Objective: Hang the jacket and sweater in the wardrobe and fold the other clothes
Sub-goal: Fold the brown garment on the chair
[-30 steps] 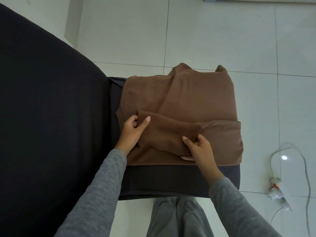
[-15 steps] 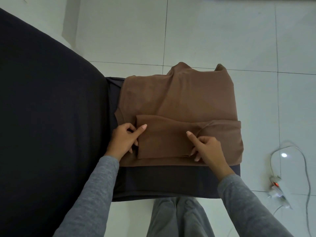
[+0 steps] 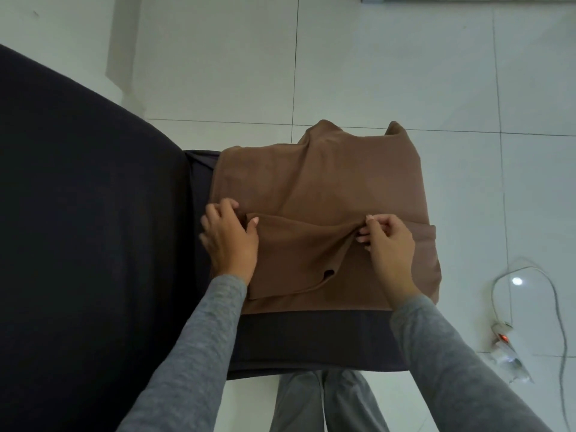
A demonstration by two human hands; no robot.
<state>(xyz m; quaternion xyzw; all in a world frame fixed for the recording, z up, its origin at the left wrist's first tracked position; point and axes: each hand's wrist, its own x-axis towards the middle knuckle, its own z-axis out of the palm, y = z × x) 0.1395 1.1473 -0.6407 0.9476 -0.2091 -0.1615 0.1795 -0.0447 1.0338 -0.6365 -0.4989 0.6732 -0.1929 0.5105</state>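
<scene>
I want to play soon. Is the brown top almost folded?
Partway. The brown top lies spread on the dark seat, a flap already turned across its front. The left hand and right hand pinch that flap's top edge. Folding it smaller is left; no wardrobe or jacket shows.

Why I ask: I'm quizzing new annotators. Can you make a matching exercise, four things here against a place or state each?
Things
1. left hand
2. right hand
3. brown garment
4. power strip

Places or states
A. on the floor, red light on
B. pinches the flap's right end
C. spread on a dark seat
D. grips the flap's left end

Pairs: 1-D, 2-B, 3-C, 4-A
</scene>
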